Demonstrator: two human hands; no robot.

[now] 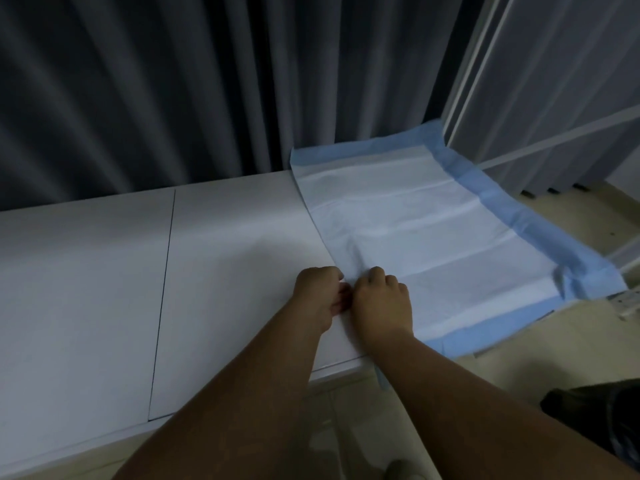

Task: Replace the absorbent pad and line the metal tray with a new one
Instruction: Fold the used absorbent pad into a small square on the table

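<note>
A white absorbent pad (415,237) with a blue border lies spread over the right end of a white surface (225,244); its right side hangs past the edge. My left hand (320,294) and my right hand (381,303) sit side by side at the pad's near left edge, fingers curled and pinching that edge. The fold they hold is partly hidden under the knuckles. No metal tray shows.
Dark grey curtains (173,91) hang behind the surface. A sheer pale curtain (554,81) hangs at the right. Beige floor tiles (571,334) lie to the right and below. A dark object (602,414) sits at the lower right.
</note>
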